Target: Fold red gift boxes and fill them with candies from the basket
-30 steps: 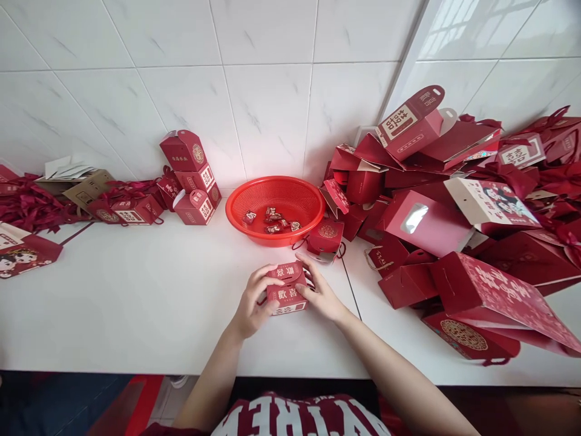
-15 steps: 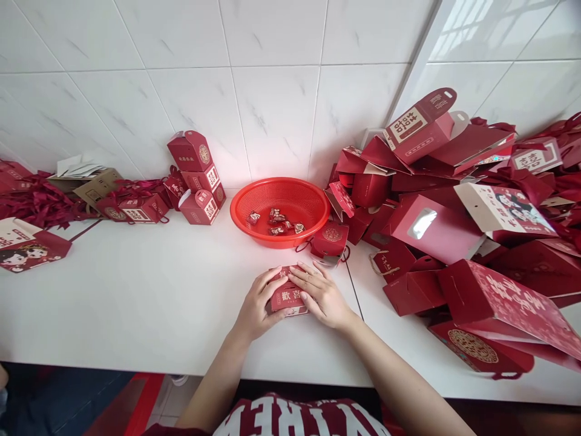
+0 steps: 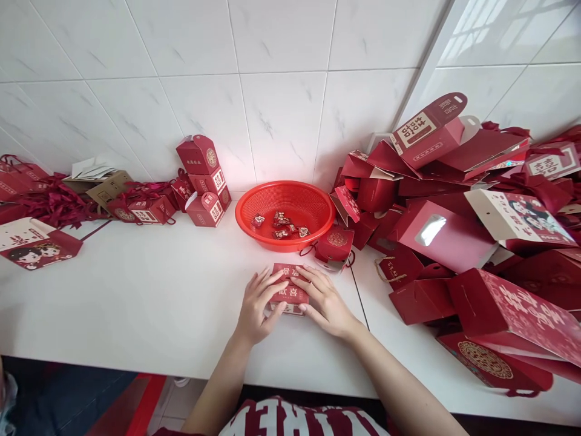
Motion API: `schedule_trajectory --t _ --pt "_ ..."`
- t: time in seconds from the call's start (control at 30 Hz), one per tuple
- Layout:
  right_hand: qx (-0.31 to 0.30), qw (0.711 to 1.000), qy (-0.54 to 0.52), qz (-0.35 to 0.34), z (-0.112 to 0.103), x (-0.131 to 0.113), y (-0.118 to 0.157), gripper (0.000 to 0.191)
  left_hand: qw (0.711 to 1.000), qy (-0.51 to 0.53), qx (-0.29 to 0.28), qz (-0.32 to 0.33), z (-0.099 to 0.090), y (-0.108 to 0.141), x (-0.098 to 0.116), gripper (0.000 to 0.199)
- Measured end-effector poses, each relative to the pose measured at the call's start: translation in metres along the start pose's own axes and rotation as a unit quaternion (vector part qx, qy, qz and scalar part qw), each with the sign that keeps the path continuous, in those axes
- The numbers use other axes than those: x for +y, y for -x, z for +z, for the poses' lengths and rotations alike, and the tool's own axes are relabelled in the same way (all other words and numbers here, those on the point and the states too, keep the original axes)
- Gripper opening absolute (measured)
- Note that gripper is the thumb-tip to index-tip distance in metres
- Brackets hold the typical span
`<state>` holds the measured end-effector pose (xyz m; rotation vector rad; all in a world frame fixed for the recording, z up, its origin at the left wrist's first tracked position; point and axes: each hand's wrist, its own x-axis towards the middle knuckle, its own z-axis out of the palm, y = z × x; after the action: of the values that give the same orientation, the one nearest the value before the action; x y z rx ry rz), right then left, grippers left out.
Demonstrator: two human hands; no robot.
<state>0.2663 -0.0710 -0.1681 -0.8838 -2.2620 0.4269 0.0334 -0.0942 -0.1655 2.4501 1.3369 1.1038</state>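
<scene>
A small red paper gift box [image 3: 291, 295] with pale Chinese characters rests on the white table in front of me. My left hand [image 3: 255, 309] holds its left side, fingers over the top and thumb at the near edge. From the right, my right hand [image 3: 327, 306] grips it the same way, fingers across the top and thumb near the front. The top shows two red flaps or panels; the box's contents are hidden. Just beyond my hands stands a red plastic basket [image 3: 254, 237] holding several wrapped candies [image 3: 282, 219].
Stacked small red boxes [image 3: 204, 209] stand by the tiled wall, left of the basket. A large heap of red boxes [image 3: 445, 230] covers the right side. More boxes and dark red ribbons [image 3: 59, 200] lie at left. Another person's dark clothing [image 3: 59, 399] shows at lower left.
The gift box has been turned between my hands, so its characters now face the other way. My right hand has shifted slightly right. The camera view has moved slightly.
</scene>
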Motion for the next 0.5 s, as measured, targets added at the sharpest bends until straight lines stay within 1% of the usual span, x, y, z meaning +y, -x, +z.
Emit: schedule_trajectory --t 0.07,0.17,0.23,0.3,0.43,0.5 --pt "0.004 1.000 -0.011 -0.006 0.001 0.001 0.000 0.059 0.998 -0.032 0.048 -0.021 0.000 -0.001 -0.002 0.040" --pt "0.036 0.999 -0.038 0.004 0.002 0.002 0.001 0.063 0.989 -0.054 0.126 -0.047 0.002 -0.001 -0.005 0.045" --pt "0.059 0.996 -0.054 0.025 0.003 0.003 0.002 0.066 0.986 -0.051 0.150 -0.050 0.003 -0.001 -0.004 0.049" --pt "0.066 0.995 -0.061 0.040 0.002 0.004 0.002 0.068 0.988 -0.048 0.137 -0.042 0.005 -0.001 -0.001 0.055" --pt "0.044 0.996 -0.066 0.041 0.001 0.003 0.000 0.063 0.996 -0.061 0.056 -0.032 0.008 -0.004 0.008 0.067" --pt "0.045 0.995 -0.079 0.029 -0.001 0.001 -0.001 0.060 0.996 -0.067 0.032 -0.040 0.010 -0.006 0.012 0.076"
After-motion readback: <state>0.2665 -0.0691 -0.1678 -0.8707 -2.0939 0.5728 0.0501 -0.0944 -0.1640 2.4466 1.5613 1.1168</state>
